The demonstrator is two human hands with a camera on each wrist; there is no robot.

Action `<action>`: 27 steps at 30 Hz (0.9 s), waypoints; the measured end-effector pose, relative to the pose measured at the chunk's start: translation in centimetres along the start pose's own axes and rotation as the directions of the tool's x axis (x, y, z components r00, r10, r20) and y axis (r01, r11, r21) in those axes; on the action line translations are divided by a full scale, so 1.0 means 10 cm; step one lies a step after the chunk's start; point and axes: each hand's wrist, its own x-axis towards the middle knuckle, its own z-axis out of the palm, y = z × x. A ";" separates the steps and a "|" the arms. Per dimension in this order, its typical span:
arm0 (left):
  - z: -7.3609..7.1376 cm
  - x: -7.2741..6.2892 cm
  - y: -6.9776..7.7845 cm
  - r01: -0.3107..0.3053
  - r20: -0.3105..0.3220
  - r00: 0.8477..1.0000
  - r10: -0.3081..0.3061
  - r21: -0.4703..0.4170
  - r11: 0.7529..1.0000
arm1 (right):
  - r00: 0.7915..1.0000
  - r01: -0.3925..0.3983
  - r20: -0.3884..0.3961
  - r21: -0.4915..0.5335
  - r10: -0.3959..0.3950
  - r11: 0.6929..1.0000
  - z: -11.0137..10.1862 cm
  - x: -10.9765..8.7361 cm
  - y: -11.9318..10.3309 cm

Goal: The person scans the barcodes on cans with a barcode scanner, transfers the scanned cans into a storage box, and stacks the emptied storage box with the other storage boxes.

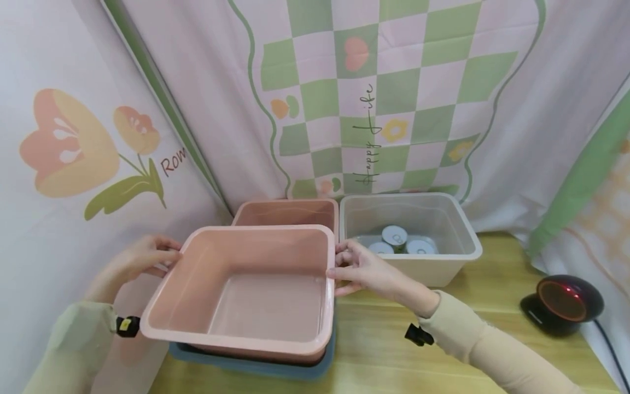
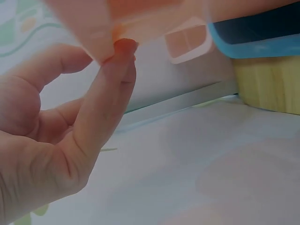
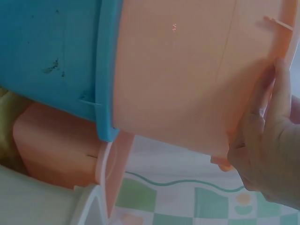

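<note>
A salmon-pink plastic bin [image 1: 275,251] is tilted towards me above a blue bin [image 1: 258,369], its lower part reaching into the blue one. My left hand [image 1: 147,257] pinches the pink bin's left rim near the back corner; the left wrist view shows thumb and finger [image 2: 110,79] meeting at that rim. On the opposite side, my right hand [image 1: 366,268] grips the right rim, thumb on top and fingers beneath. From below, the right wrist view shows the pink wall [image 3: 173,79] rising out of the blue bin [image 3: 47,56]. The pink bin's inside holds nothing visible.
Behind stands another pink bin [image 1: 285,205], partly hidden. To its right, a cream bin [image 1: 410,200] holds several cans [image 1: 395,235]. A black device with a red-lit face [image 1: 566,301] sits on the wooden table [image 1: 394,350] at right. Printed curtains [image 1: 403,71] hang behind and left.
</note>
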 end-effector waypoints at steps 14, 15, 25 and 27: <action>0.24 0.15 -0.18 -0.031 0.091 0.995 0.036 -0.056 0.998 | 1.000 -0.026 -0.003 -0.020 0.026 0.999 -0.07 0.06 0.29; 0.25 0.15 -0.19 -0.032 0.091 0.995 0.037 -0.053 0.998 | 1.000 -0.029 -0.001 -0.027 0.029 0.999 -0.07 0.06 0.32; 0.44 0.20 -0.26 -0.001 0.067 0.998 0.003 -0.035 0.999 | 0.998 -0.047 -0.050 -0.093 0.043 0.995 -0.02 0.05 0.54; 0.47 0.21 -0.27 0.000 0.065 0.998 0.002 -0.040 0.999 | 0.997 -0.051 -0.068 -0.108 0.044 0.993 0.00 0.04 0.57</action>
